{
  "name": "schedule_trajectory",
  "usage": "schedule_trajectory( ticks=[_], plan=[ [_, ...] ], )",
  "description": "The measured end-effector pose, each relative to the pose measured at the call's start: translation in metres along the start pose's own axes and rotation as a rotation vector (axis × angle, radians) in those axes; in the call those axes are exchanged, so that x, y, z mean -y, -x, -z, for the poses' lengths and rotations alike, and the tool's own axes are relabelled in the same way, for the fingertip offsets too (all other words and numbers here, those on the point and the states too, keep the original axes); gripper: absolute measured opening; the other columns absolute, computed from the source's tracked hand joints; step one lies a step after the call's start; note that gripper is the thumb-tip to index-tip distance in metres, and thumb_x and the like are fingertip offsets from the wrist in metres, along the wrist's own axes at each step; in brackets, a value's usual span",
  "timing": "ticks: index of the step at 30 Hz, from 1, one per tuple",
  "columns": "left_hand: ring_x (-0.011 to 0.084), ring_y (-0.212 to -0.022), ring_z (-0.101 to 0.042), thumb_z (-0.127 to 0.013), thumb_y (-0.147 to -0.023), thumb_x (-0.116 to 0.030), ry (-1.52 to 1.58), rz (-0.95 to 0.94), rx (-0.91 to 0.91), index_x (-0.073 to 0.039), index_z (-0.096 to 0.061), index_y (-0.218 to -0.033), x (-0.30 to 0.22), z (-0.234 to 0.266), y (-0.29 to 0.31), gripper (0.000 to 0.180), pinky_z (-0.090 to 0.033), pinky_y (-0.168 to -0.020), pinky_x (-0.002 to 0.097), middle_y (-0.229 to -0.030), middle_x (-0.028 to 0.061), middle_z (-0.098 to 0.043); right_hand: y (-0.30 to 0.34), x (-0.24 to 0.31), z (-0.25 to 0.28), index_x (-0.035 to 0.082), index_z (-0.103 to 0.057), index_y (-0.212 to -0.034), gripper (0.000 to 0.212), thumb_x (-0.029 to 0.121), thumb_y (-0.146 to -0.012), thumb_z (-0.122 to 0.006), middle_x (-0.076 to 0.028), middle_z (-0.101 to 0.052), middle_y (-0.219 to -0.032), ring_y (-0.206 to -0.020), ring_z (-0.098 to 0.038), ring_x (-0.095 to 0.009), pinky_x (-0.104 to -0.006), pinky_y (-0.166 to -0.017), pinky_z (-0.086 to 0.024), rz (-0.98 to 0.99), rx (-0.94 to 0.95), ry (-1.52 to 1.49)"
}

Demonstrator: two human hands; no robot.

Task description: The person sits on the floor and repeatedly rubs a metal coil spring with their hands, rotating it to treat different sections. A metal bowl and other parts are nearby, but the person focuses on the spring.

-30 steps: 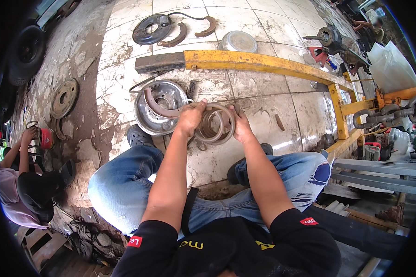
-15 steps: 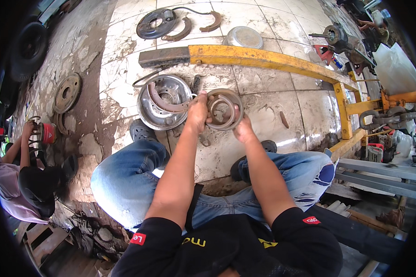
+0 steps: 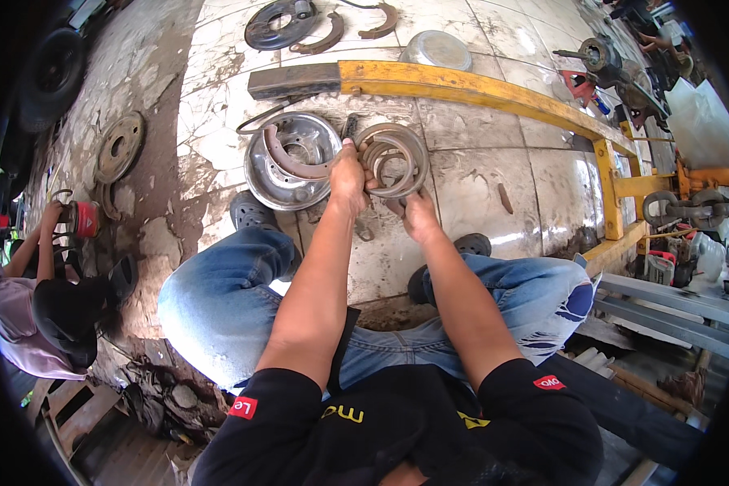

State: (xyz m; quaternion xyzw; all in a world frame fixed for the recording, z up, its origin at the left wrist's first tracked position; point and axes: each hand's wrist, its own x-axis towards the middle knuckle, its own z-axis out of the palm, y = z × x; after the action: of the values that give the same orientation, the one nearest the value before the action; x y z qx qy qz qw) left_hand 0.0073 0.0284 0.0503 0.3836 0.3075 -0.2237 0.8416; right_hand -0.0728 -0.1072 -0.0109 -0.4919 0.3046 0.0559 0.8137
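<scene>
Near the centre of the frame, both hands grip a pair of rusty curved metal brake shoes: left hand fingers closed on their left edge, right hand clasping from below. A shiny round metal drum plate lies just left on the tiled floor.

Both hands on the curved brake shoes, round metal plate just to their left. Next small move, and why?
Probably swing the brake shoes leftward over the round metal plate and line them up with its rim. The left hand grips their left edge right beside the plate, the right hand supports them from below, and one shoe-like curved piece already lies across the plate.
</scene>
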Motion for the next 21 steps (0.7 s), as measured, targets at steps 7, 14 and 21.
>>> schedule_trajectory(
  ticks=[7, 14, 21],
  plan=[
    [0.0094, -0.045, -0.042, -0.057, -0.097, -0.038, -0.833, -0.041, 0.258, -0.002, -0.068, -0.083, -0.023, 0.012, 0.013, 0.04, -0.032, -0.04, 0.0283, -0.061, 0.002, -0.054, -0.017, 0.051, 0.013, 0.003, -0.057, -0.121, 0.044, 0.039, -0.096, -0.06, -0.009, -0.064, -0.106, -0.092, -0.065, -0.018, -0.0325, -0.082, -0.055, -0.061, 0.238, 0.306],
    [0.0149, -0.049, -0.049, -0.056, -0.098, -0.04, -0.585, -0.037, 0.003, 0.0, -0.068, -0.087, -0.012, 0.002, 0.003, 0.043, -0.04, -0.042, 0.0319, -0.062, 0.0028, -0.054, -0.008, 0.02, 0.025, 0.001, -0.052, -0.127, 0.05, 0.037, -0.095, -0.062, -0.009, -0.062, -0.115, -0.096, -0.064, -0.017, -0.0299, -0.08, -0.057, 0.076, 0.122, 0.14],
    [0.0095, -0.042, -0.033, -0.043, -0.103, -0.041, -0.175, -0.002, -0.007, -0.005, -0.061, -0.1, 0.003, -0.007, 0.004, 0.04, -0.027, -0.037, 0.0265, -0.057, -0.002, -0.042, -0.03, 0.016, 0.031, 0.0, -0.046, -0.134, 0.06, 0.042, -0.095, -0.062, -0.012, -0.06, -0.119, -0.108, -0.059, -0.02, -0.0328, -0.09, -0.051, 0.019, 0.07, 0.175]
  ],
)
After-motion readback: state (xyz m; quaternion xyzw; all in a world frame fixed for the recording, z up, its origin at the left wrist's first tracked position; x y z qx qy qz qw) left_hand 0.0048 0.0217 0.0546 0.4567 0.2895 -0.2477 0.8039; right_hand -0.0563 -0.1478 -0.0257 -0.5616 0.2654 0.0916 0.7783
